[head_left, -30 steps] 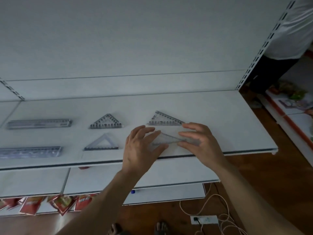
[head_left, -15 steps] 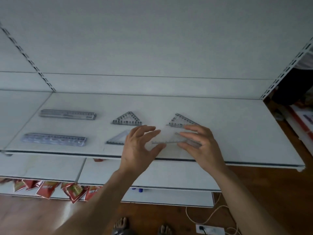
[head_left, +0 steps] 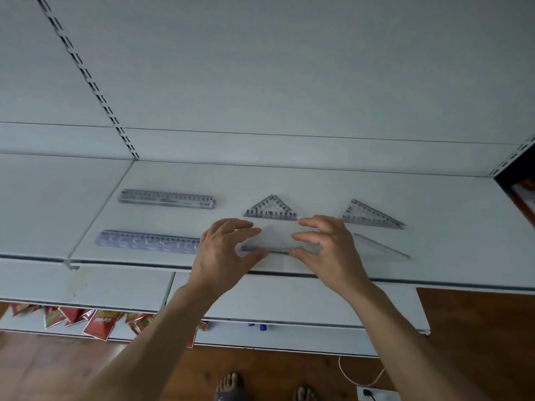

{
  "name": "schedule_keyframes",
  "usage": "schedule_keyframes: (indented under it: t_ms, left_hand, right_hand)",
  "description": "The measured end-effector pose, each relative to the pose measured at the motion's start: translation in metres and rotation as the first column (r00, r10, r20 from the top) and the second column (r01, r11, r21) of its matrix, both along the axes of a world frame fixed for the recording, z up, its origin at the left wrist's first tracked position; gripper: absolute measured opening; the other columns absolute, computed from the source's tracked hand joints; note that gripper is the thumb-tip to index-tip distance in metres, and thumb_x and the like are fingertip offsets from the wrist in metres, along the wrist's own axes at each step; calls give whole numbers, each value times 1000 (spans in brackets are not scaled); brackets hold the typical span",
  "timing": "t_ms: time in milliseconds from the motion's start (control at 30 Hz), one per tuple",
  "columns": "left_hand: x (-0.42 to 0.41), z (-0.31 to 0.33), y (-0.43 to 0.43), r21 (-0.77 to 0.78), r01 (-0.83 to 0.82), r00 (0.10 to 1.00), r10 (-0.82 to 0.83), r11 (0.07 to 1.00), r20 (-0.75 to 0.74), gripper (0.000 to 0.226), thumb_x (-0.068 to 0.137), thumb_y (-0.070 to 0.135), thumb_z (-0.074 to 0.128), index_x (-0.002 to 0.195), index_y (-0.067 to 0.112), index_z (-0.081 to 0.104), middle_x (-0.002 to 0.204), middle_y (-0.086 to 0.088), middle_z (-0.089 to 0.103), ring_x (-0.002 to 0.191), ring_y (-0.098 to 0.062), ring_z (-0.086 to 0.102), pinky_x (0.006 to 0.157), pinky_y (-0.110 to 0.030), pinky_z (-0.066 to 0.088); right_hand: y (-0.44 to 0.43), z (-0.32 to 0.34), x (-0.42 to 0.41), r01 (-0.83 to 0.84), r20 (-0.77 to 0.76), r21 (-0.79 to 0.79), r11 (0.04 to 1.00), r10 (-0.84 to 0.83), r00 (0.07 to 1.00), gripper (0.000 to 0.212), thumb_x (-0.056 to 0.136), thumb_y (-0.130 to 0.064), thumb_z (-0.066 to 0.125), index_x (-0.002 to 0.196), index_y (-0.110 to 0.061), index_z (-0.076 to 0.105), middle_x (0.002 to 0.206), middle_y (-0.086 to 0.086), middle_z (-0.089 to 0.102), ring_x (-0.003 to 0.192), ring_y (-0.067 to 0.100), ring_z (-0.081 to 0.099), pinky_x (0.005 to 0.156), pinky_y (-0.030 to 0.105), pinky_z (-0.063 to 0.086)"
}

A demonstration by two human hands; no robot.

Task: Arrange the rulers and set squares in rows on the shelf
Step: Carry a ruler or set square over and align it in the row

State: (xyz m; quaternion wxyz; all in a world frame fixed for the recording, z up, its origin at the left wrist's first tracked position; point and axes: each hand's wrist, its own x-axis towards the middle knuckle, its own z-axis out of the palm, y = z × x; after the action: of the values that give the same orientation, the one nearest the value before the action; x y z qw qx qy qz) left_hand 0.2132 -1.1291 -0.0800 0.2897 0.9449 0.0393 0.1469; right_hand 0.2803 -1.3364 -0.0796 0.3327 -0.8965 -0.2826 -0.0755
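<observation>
Grip on the front middle set square (head_left: 275, 241), which lies flat on the white shelf (head_left: 434, 204) near its front edge. My left hand (head_left: 223, 250) is half open with the fingers arched: the thumb meets the near edge of the square's left end and the fingertips curve over its far side. My right hand (head_left: 327, 247) mirrors this at the right end, thumb at the near edge, index and middle fingers bent toward the far one. Both hands pinch the clear plastic lightly between thumb and fingers. Back row, left to right: back ruler (head_left: 166, 199), back middle set square (head_left: 272, 211) just beyond my fingertips, back right set square (head_left: 370, 217). Front row: front ruler (head_left: 147, 241), its right end reaching my left hand; the held square; front right set square (head_left: 379, 247), faint and just beside my right hand. Red packets (head_left: 98, 322) hang along a lower tier at the left.
</observation>
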Motion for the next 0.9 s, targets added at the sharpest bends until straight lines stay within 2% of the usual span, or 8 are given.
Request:
schedule_keyframes:
  t_ms: [167, 267, 400, 600, 900]
  left_hand:
    - [5, -4, 13, 0, 21, 1000, -21, 1000, -4, 40, 72, 35, 82, 107, 20, 73, 113, 2, 67, 109, -23, 57, 95, -36, 41]
    - [8, -7, 17, -4, 39, 999, -39, 999, -36, 41, 73, 39, 80, 110, 22, 72, 116, 4, 66, 112, -21, 55, 97, -38, 41]
    - [10, -10, 18, 5, 48, 997, -48, 999, -65, 42, 74, 42, 78, 111, 25, 71, 120, 7, 64, 116, -17, 51, 99, -30, 33]
    - [11, -11, 18, 49, 74, 994, -69, 996, -89, 45, 74, 45, 76, 114, 26, 69, 124, 9, 61, 119, -16, 48, 100, -29, 30]
    - [12, -11, 20, 41, 74, 992, -69, 996, -109, 43, 74, 45, 77, 112, 25, 70, 122, 9, 61, 118, -16, 49, 101, -34, 36]
  right_hand:
    - [14, -2, -1, 17, -2, -42, 999, -17, 1000, 23, 71, -24, 83, 91, -13, 78, 110, 0, 69, 109, 26, 56, 92, 45, 46]
    - [16, -5, -3, 37, -1, -53, 998, -38, 999, 23, 71, -24, 83, 91, -13, 78, 111, -1, 69, 110, 27, 56, 92, 47, 45]
    - [15, -8, -4, 62, -2, -46, 997, -62, 998, 21, 68, -22, 85, 87, -14, 78, 109, -1, 69, 110, 29, 56, 91, 49, 46]
    - [12, -12, -5, 76, -29, -67, 995, -78, 997, 22, 69, -26, 84, 88, -17, 77, 111, -5, 68, 114, 26, 54, 94, 49, 44]
    - [12, -12, -5, 77, -42, -72, 994, -80, 996, 23, 70, -28, 83, 88, -16, 77, 108, -5, 69, 112, 25, 55, 93, 48, 44]
